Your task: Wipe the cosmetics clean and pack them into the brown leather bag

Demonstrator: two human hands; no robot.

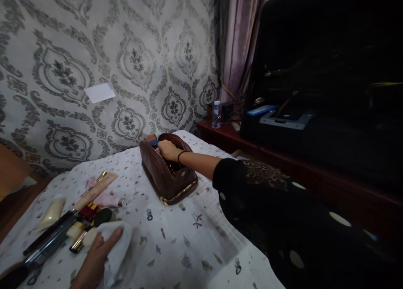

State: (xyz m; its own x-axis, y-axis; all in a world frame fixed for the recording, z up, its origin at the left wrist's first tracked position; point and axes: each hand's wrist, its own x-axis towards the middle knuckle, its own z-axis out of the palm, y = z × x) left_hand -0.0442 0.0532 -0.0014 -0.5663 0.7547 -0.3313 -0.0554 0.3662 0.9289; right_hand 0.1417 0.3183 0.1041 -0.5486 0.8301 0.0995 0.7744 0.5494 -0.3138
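My right hand (168, 150) reaches into the unzipped top of a brown leather toiletry bag (166, 187). Its fingers look curled and are partly hidden inside the bag, so what they hold cannot be made out. At the lower left, my left hand (97, 255) grips a crumpled white wipe (121, 243). Just beyond it lie loose cosmetics: a dark round container (105, 216), a gold-and-black tube (78, 241), a pink tube (108, 200) and a cream-coloured tube (53, 212).
The bag and cosmetics rest on a white patterned bedsheet (189, 238). A hairbrush-like dark tool (47, 243) lies at the left. A water bottle (216, 114) stands on the reddish wooden ledge (209, 129), near a big black screen or panel (327, 62). Patterned wallpaper (135, 62) rises behind.
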